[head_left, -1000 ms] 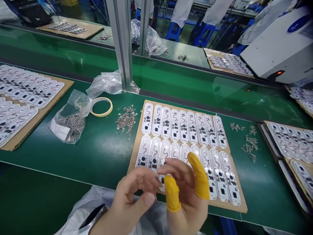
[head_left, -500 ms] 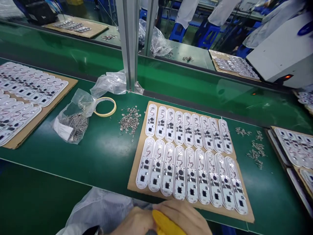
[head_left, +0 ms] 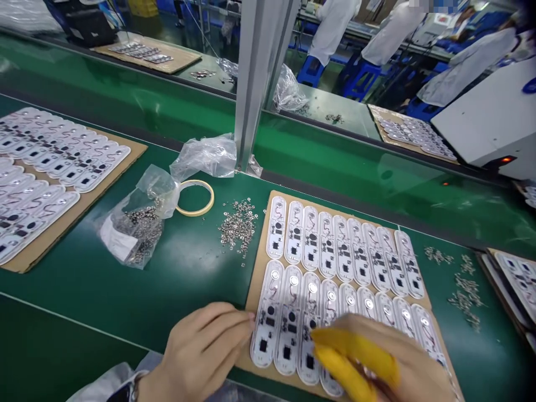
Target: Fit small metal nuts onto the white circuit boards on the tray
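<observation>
My left hand (head_left: 205, 349) is at the front left edge of the cardboard sheet (head_left: 258, 290). Its fingers lie side by side, almost straight, with tips beside the leftmost white oblong housing (head_left: 268, 318) of the front row; the thumb is hidden. My right hand (head_left: 389, 357), wearing yellow finger covers (head_left: 355, 352), is over the middle of that row and blurred by motion. Its covered fingers are bent together; something small and shiny shows between them, too blurred to name. The housings stand in two rows, with dark circuit parts and thin wires inside.
Small metal nuts or washers (head_left: 238, 226) lie left of the sheet, near a tape roll (head_left: 195, 198) and a plastic bag (head_left: 140, 229) of metal parts. Screws (head_left: 464, 290) lie at right. A metal post (head_left: 251, 84) rises behind. Another loaded sheet (head_left: 113, 181) is at left.
My hands, together at the bottom edge before, are now apart. The left is at the sheet's edge, the right over the front row. The view has shifted, so things appear lower and farther right.
</observation>
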`<state>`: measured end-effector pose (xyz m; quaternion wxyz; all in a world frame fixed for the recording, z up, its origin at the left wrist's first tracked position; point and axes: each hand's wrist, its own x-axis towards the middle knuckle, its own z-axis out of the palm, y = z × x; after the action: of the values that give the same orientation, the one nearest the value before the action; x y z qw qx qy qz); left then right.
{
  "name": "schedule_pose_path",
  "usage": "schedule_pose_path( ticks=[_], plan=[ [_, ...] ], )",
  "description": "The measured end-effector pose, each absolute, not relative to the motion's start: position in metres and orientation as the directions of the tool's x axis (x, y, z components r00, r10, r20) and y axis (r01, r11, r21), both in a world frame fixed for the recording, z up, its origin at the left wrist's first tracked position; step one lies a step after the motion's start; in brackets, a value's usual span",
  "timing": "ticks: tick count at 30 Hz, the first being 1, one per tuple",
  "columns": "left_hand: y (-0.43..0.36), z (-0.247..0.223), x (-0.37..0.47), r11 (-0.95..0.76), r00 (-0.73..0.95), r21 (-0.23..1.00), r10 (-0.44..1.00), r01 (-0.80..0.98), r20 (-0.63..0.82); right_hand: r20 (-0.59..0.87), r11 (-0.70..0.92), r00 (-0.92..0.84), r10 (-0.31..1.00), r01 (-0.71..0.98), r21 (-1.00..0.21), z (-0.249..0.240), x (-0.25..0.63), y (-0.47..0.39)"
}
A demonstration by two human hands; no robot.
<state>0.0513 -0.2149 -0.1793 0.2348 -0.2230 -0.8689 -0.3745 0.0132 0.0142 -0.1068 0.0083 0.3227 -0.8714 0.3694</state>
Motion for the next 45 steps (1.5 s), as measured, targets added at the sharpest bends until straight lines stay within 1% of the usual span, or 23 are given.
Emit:
schedule_pose_path(
  ticks=[1, 3, 5, 7, 9, 12, 15, 18, 21, 23, 25, 28, 34, 37, 39, 42, 45],
  plan=[
    [-0.217, -0.182, 0.049, 0.636, -0.806, 0.559, 0.176, 0.532, 0.566, 0.210, 0.520, -0.753, -0.624, -0.601, -0.607, -0.108, -0.002, 0.005],
    [-0.220, -0.185, 0.046, 0.664, -0.843, 0.594, 0.104, 0.453, 0.527, 0.186, 0.492, -0.665, -0.723, -0.685, -0.537, -0.115, -0.030, -0.016],
    [-0.221, -0.184, 0.045, 0.663, -0.872, 0.638, 0.045, 0.392, 0.488, 0.137, 0.498, -0.619, -0.773, -0.727, -0.473, -0.127, -0.051, -0.037],
    [-0.222, -0.183, 0.044, 0.649, -0.882, 0.665, 0.021, 0.370, 0.471, 0.059, 0.534, -0.609, -0.791, -0.735, -0.417, -0.140, -0.063, -0.055],
    [-0.223, -0.182, 0.044, 0.644, -0.887, 0.677, 0.005, 0.355, 0.461, 0.012, 0.556, -0.598, -0.802, -0.752, -0.354, -0.149, -0.068, -0.068],
    [-0.224, -0.183, 0.045, 0.610, -0.908, 0.725, -0.021, 0.320, 0.418, 0.007, 0.548, -0.568, -0.823, -0.798, -0.253, -0.154, -0.067, -0.076],
    [-0.226, -0.185, 0.045, 0.564, -0.921, 0.773, -0.053, 0.291, 0.386, 0.031, 0.514, -0.532, -0.846, -0.830, -0.216, -0.153, -0.064, -0.075],
    [-0.226, -0.186, 0.042, 0.541, -0.939, 0.804, -0.072, 0.246, 0.336, 0.055, 0.506, -0.535, -0.843, -0.824, -0.254, -0.153, -0.059, -0.069],
    [-0.224, -0.187, 0.041, 0.546, -0.950, 0.809, -0.066, 0.221, 0.304, 0.069, 0.548, -0.602, -0.796, -0.764, -0.340, -0.154, -0.056, -0.061],
    [-0.223, -0.188, 0.042, 0.552, -0.949, 0.803, -0.064, 0.225, 0.310, 0.035, 0.595, -0.657, -0.753, -0.703, -0.389, -0.154, -0.057, -0.056],
    [-0.222, -0.188, 0.044, 0.554, -0.949, 0.799, -0.049, 0.233, 0.311, -0.018, 0.636, -0.692, -0.721, -0.652, -0.414, -0.154, -0.059, -0.053],
    [-0.221, -0.189, 0.048, 0.556, -0.950, 0.795, -0.032, 0.242, 0.312, -0.053, 0.654, -0.716, -0.696, -0.603, -0.456, -0.151, -0.064, -0.051],
    [-0.225, -0.189, 0.051, 0.528, -0.967, 0.826, -0.038, 0.196, 0.253, -0.054, 0.596, -0.742, -0.668, -0.490, -0.636, -0.138, -0.068, -0.055],
    [-0.227, -0.187, 0.051, 0.520, -0.969, 0.831, -0.022, 0.198, 0.245, -0.100, 0.530, -0.678, -0.728, -0.464, -0.710, -0.133, -0.067, -0.055],
    [-0.228, -0.186, 0.050, 0.516, -0.970, 0.833, -0.015, 0.200, 0.243, -0.101, 0.534, -0.680, -0.726, -0.465, -0.706, -0.133, -0.068, -0.053],
    [-0.228, -0.186, 0.050, 0.501, -0.973, 0.844, -0.013, 0.193, 0.230, -0.058, 0.586, -0.748, -0.661, -0.467, -0.662, -0.135, -0.072, -0.049],
    [-0.228, -0.188, 0.050, 0.475, -0.977, 0.860, -0.006, 0.186, 0.214, -0.071, 0.608, -0.767, -0.638, -0.445, -0.658, -0.137, -0.076, -0.046]
  ],
)
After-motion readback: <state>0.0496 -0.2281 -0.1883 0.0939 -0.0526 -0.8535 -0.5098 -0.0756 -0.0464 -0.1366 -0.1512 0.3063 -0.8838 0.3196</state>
